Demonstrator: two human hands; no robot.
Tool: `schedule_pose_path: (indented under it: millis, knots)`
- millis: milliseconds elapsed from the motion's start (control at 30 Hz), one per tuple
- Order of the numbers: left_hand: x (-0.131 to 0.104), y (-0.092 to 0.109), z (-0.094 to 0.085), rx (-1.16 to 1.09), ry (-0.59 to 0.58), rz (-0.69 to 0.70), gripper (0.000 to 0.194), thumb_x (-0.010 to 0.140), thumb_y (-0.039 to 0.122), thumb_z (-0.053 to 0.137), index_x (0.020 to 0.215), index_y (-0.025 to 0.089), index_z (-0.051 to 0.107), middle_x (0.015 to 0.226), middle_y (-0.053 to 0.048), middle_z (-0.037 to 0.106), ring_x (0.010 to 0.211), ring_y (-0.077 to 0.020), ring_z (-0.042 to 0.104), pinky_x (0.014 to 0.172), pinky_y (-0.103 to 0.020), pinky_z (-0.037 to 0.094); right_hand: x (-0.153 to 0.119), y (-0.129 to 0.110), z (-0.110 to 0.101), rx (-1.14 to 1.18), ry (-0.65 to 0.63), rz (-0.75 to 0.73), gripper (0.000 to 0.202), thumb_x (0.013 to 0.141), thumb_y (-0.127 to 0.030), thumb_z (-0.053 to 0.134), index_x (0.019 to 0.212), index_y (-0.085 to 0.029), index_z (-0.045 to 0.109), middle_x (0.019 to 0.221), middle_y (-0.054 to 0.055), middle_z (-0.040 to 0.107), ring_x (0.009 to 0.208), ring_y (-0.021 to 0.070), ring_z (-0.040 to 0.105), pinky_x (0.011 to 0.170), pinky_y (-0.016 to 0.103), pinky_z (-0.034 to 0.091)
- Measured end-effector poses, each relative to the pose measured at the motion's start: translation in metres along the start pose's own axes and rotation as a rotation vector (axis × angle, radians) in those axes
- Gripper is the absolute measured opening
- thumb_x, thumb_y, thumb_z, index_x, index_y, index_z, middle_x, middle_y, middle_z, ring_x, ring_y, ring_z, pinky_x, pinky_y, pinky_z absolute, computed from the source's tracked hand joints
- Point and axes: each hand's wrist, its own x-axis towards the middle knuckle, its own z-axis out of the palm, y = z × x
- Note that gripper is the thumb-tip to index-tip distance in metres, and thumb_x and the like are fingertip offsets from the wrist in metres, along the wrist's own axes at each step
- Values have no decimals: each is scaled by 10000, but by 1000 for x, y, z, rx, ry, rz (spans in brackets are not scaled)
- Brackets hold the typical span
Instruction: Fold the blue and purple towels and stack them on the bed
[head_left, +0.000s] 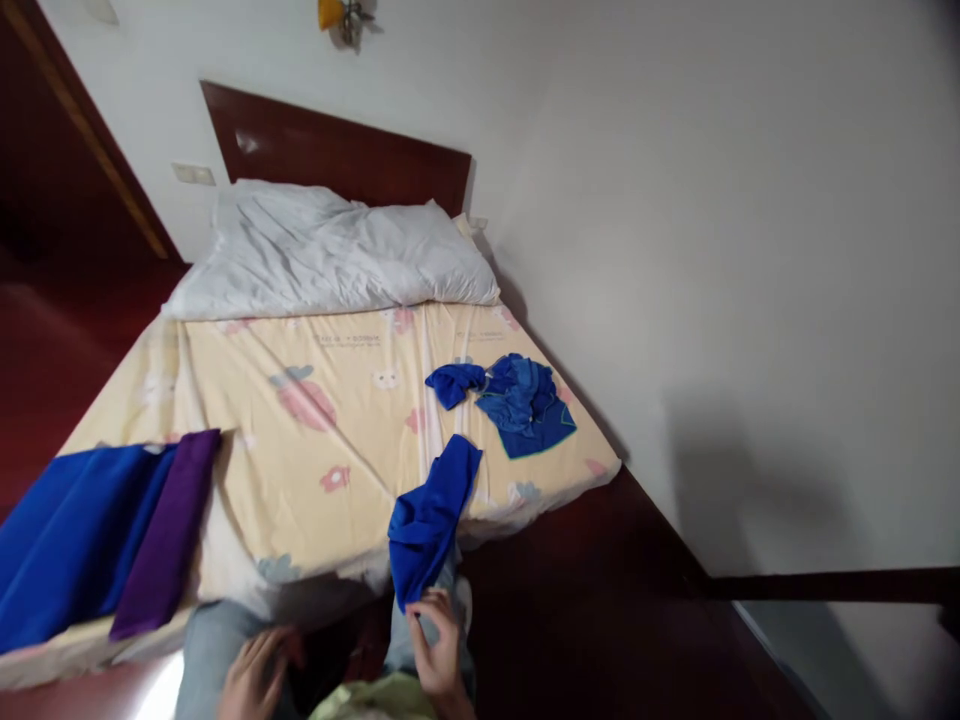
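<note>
My right hand (437,645) pinches the near end of a blue cloth (429,515) between thumb and fingers. The cloth stretches from my right knee up onto the bed's front edge, bunched in its middle and flatter at its far end. My left hand (259,672) hovers by my left thigh, slightly blurred, fingers loosely extended with nothing visible in them. Beyond the cloth lie a small crumpled blue cloth (454,383) and a rumpled blue cloth with green edging (525,405).
At the left of the bed (262,480) lie a large blue cloth (75,540) and a purple cloth (169,535), partly over the edge. A white quilt or pillow (330,255) lies against the dark headboard (337,145). A white wall (735,300) borders the right side.
</note>
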Motion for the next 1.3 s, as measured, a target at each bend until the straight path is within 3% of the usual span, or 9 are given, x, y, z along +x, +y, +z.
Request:
schedule_pose_path:
  millis: [167,333,500,700,867,967,1067,1167,1300]
  knots:
    - [-17,60,12,-164,-123,171,384,917,426,512,1236,260,645,1270,-76,677,1216,-282,624,1059,-473,526,2,-54,5,6,-317,-107,335,993,-429,462,1091,-317,762,992,68,744,956,245,685,910,401,547]
    - [-33,97,0,-157,-65,399,452,947,227,485,1396,269,521,1457,-100,539,1349,-251,519,1134,-470,464,14,-97,15,37,-563,-210,361,1007,-328,425,1204,-294,727,1109,63,737,1048,219,677,986,367,528]
    - [-51,95,-21,-262,-5,434,458,821,70,481,1250,217,547,1371,-128,574,1316,-244,516,1107,-473,462,-4,-121,29,94,-771,-118,356,966,-292,516,1298,-285,642,1135,58,734,993,214,703,955,367,555]
    - [-73,94,-40,-312,-18,384,162,833,274,611,966,197,559,987,-89,637,968,-218,580,908,-397,491,-21,-135,22,232,-953,68,326,951,-389,588,1229,-233,659,1015,78,734,880,201,713,799,318,591]
    - [-77,94,-53,-332,-162,301,555,711,688,739,887,192,562,892,-50,610,845,-197,529,808,-353,441,-12,-144,2,169,-932,71,346,927,-497,615,1118,-230,722,1001,101,735,875,214,714,778,323,600]
    - [-69,94,-75,-359,-214,296,686,749,854,554,902,186,596,921,-65,608,870,-206,521,825,-360,434,-1,-150,-7,122,-905,45,369,913,-523,629,1092,-218,733,952,108,736,846,216,712,759,320,600]
    - [-60,94,-105,-381,-209,292,622,929,750,355,879,190,621,924,-75,624,925,-216,520,892,-377,419,6,-156,-11,111,-897,19,385,886,-547,655,1038,-206,745,894,105,729,819,216,707,722,307,595]
    - [-54,92,-126,-287,-237,294,410,950,588,509,912,204,645,901,-53,640,943,-222,514,913,-378,390,8,-161,-10,124,-902,12,397,855,-567,683,1005,-205,746,803,67,692,677,172,660,611,264,554]
    - [-53,84,-135,-68,-261,319,92,835,285,640,898,218,648,901,-28,628,922,-223,491,852,-356,349,8,-168,-11,128,-924,-1,371,866,-562,668,959,-212,749,757,43,662,609,137,593,550,232,483]
